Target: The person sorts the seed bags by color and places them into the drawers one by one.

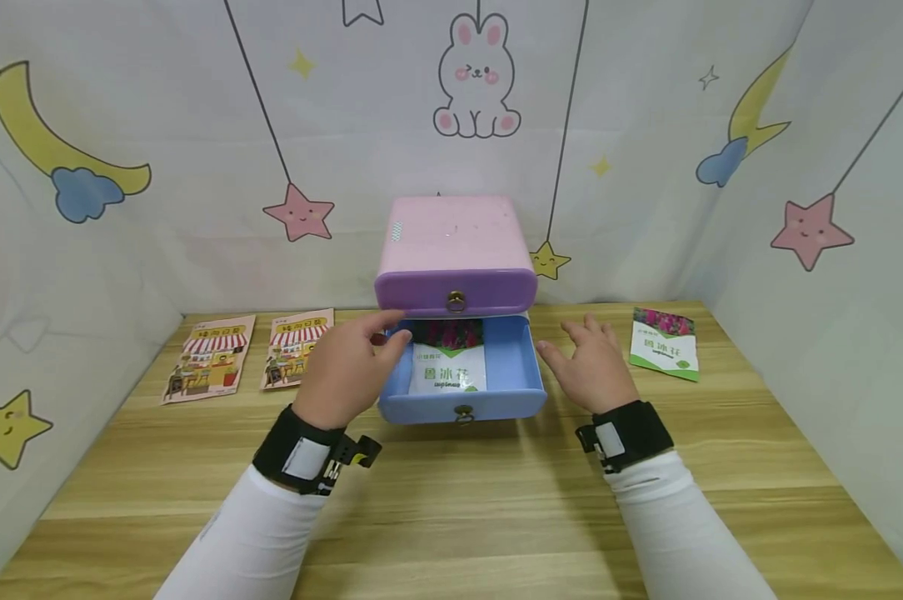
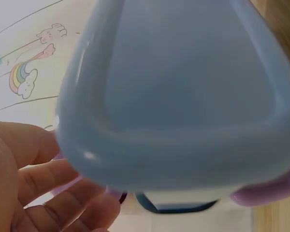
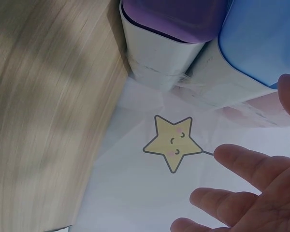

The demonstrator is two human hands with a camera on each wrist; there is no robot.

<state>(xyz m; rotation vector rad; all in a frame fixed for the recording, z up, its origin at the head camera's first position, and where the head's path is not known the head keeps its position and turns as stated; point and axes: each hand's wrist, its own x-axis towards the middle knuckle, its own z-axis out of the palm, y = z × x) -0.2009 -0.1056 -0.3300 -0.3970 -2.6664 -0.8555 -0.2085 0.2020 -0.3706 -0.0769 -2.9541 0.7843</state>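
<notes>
A pulled-out blue drawer of a small chest holds a seed packet with pink flowers and green lettering, lying flat toward its left side. My left hand hovers at the drawer's left edge, thumb and forefinger apart by the packet. Its fingers look relaxed beside the blue drawer front in the left wrist view. On the other side, my right hand has its fingers spread, thumb close to the drawer's right wall. Nothing is between those fingers in the right wrist view.
Above the blue drawer, the chest has a purple drawer pushed in under a pink top. Two storefront-print packets lie at left on the wooden table. Another flower packet lies at right. A printed curtain stands behind.
</notes>
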